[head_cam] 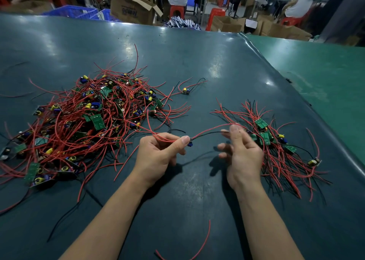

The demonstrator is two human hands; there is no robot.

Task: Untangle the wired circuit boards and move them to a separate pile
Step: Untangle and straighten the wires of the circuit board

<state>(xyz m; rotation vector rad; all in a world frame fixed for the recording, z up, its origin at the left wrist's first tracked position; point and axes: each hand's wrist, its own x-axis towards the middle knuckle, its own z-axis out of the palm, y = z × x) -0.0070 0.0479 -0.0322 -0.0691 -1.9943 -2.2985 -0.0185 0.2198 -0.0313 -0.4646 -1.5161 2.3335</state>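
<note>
One board (189, 142) pinched in left hand (158, 157) — wires run crosswise toward right hand (242, 153), fingers loosely spread.

Tabletop (197, 62): dark teal, glossy; adjoining mat (325, 78): brighter green. Large tangled pile (83, 117): red wires, a few black; green boards with yellow and blue parts. Smaller pile (276, 147): same red, black and green. Lone board (185, 91): yellow and blue. Loose wire (203, 242): red. Stools (215, 14): red. Crates (73, 11): blue. Cartons (130, 6): brown.
</note>
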